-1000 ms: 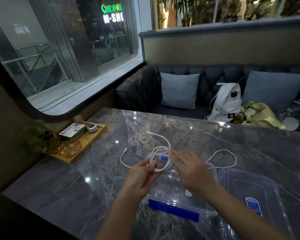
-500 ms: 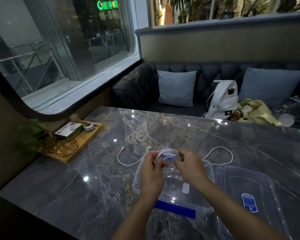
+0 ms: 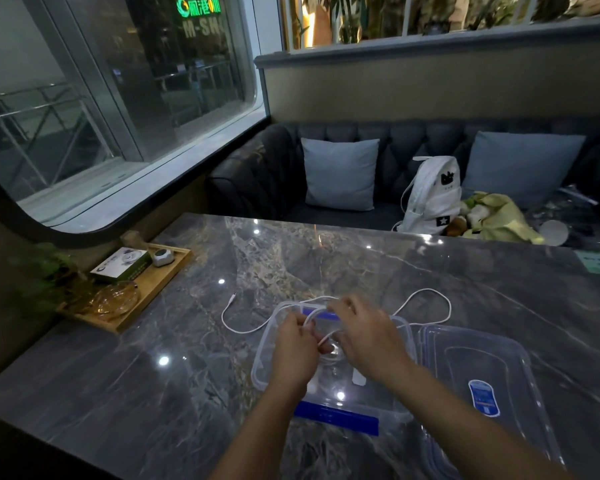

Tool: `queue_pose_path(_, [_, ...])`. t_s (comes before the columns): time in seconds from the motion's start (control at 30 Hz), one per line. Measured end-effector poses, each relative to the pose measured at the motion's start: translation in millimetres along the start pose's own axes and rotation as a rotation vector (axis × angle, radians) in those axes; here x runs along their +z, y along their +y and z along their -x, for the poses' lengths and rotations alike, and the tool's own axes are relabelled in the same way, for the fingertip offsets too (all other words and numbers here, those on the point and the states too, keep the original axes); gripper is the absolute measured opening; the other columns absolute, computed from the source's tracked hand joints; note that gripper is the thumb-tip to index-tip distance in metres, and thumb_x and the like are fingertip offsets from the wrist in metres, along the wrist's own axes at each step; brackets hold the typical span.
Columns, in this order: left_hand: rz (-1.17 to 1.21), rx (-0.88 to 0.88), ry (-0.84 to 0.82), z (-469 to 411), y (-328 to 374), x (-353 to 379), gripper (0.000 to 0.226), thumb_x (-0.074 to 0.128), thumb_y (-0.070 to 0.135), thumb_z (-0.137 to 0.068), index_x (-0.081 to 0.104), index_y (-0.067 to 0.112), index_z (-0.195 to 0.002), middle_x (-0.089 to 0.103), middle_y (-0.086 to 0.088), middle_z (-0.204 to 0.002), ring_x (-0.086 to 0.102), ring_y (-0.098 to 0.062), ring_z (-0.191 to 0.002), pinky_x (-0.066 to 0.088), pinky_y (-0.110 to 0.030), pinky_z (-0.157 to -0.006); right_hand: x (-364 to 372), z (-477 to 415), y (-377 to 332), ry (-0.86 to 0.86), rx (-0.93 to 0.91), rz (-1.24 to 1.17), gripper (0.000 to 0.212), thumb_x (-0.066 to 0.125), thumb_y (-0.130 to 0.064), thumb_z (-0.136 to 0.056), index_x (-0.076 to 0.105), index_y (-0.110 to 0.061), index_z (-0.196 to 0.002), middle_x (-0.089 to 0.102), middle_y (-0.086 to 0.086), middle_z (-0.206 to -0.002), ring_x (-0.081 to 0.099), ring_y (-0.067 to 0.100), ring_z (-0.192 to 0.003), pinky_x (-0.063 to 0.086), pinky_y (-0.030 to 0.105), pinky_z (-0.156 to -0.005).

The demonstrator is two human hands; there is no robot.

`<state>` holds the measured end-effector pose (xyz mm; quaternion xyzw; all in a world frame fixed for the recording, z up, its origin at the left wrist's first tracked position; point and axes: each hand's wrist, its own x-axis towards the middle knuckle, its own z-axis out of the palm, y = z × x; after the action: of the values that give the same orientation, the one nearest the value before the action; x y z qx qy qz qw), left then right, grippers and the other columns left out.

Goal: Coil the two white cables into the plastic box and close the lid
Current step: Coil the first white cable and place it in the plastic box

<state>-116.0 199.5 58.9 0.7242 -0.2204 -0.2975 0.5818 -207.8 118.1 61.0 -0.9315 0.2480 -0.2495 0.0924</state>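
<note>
Café booth, tufted sofa (image 3: 257, 168), marble table (image 3: 291, 265)

Both hands sit over the open plastic box (image 3: 262, 355) on the marbled tabletop (image 3: 187, 358). The left hand (image 3: 297, 351) and right hand (image 3: 368, 337) pinch a coiled white cable (image 3: 321, 341) inside the box. Loose cable (image 3: 236, 327) trails out to the left on the tabletop, and another loop (image 3: 440, 306) arcs to the far right. The clear lid (image 3: 520, 368) lies just right of the box. A wooden tray (image 3: 160, 285) stands at the left edge.
</note>
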Motion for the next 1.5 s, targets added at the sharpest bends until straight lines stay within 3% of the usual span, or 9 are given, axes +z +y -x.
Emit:
queue_pose_path(0.13, [0.091,-0.112,-0.077,-1.5,5.9,-1.5,0.022,0.040,0.009,-0.095,0.058,0.011,-0.082,0.067,-0.003,-0.058,0.064,-0.012,-0.054,0.047,-0.022,-0.051,-2.7,2.3,4.7,0.156,-0.106,-0.023,0.014,0.077,0.000,-0.063,0.065,-0.002,-0.071,0.067,0.014,-0.078,0.062,0.026,-0.058,0.053,0.034,-0.047])
queue_pose_path(0.37, [0.160,-0.176,-0.215,1.6,17.0,-1.3,0.020,0.042,0.014,-0.095,0.059,0.014,-0.086,0.067,-0.004,-0.073,0.065,-0.017,-0.067,0.055,-0.031,-0.061,-8.0,4.7,6.1,0.277,0.113,-0.427,0.006,0.063,0.008,-0.078,0.063,0.002,-0.080,0.064,0.013,-0.078,0.060,0.019,-0.068,0.047,0.025,-0.063])
queue_pose_path(0.57, [0.177,-0.068,-0.205,4.5,14.6,2.3,0.019,0.040,0.014,-0.097,0.057,0.009,-0.092,0.065,-0.004,-0.072,0.064,-0.014,-0.064,0.056,-0.031,-0.062,-13.0,-0.8,-0.6,0.327,0.629,-0.965,0.013,0.062,-0.008,-0.084,0.056,-0.018,-0.079,0.067,0.006,-0.073,0.068,0.019,-0.060,0.055,0.034,-0.056])
queue_pose_path(0.8, [0.037,0.257,-0.093,6.6,0.3,2.5,0.017,0.041,0.013,-0.097,0.053,0.025,-0.100,0.065,-0.003,-0.074,0.065,-0.011,-0.066,0.055,-0.029,-0.067,-21.4,-6.9,2.7,0.159,1.070,-1.635,0.008,0.062,-0.006,-0.083,0.063,-0.001,-0.077,0.068,0.011,-0.066,0.064,0.012,-0.046,0.048,0.020,-0.037])
queue_pose_path(0.97, [0.205,0.228,0.033,9.2,-0.9,2.9,0.056,0.052,0.012,-0.092,0.017,0.042,-0.124,0.070,-0.013,-0.089,0.071,-0.021,-0.075,0.058,-0.032,-0.070,-23.9,-8.5,0.5,0.089,0.963,-1.660,0.005,0.063,-0.004,-0.081,0.066,-0.002,-0.077,0.070,0.008,-0.064,0.063,0.010,-0.051,0.050,0.019,-0.045])
queue_pose_path(1.13, [0.076,0.152,0.266,4.8,4.9,-0.9,0.026,0.061,0.018,-0.087,0.044,0.018,-0.107,0.064,-0.006,-0.100,0.069,-0.028,-0.084,0.057,-0.045,-0.077,-24.7,-7.8,-12.4,0.094,0.821,-1.599,0.007,0.064,-0.002,-0.079,0.068,-0.001,-0.074,0.071,0.007,-0.063,0.063,0.012,-0.053,0.051,0.018,-0.047])
queue_pose_path(1.27, [-0.342,0.138,0.121,8.9,6.4,-4.2,0.017,0.047,0.012,-0.092,0.062,0.009,-0.085,0.069,-0.007,-0.077,0.066,-0.023,-0.071,0.053,-0.024,-0.060,-20.2,-6.0,-18.9,0.121,0.776,-1.480,0.007,0.066,-0.001,-0.078,0.069,-0.002,-0.072,0.070,0.010,-0.064,0.059,0.011,-0.049,0.049,0.017,-0.046])
queue_pose_path(1.37, [-0.241,-0.011,-0.036,9.4,10.7,-6.5,0.022,0.042,0.000,-0.092,0.060,0.002,-0.078,0.064,-0.015,-0.074,0.064,-0.027,-0.073,0.054,-0.039,-0.070,-16.7,-3.8,-19.0,0.133,0.773,-1.412,0.007,0.065,0.001,-0.078,0.068,-0.001,-0.072,0.068,0.014,-0.066,0.059,0.012,-0.048,0.050,0.018,-0.045])
queue_pose_path(1.5, [-0.110,-0.107,-0.216,8.7,16.2,-10.9,0.036,0.035,0.005,-0.097,0.057,0.008,-0.068,0.060,-0.008,-0.069,0.059,-0.016,-0.064,0.051,-0.027,-0.064,-14.4,-3.8,-11.5,0.132,0.858,-1.358,0.006,0.062,0.001,-0.081,0.065,0.001,-0.075,0.065,0.014,-0.066,0.060,0.009,-0.043,0.049,0.016,-0.041])
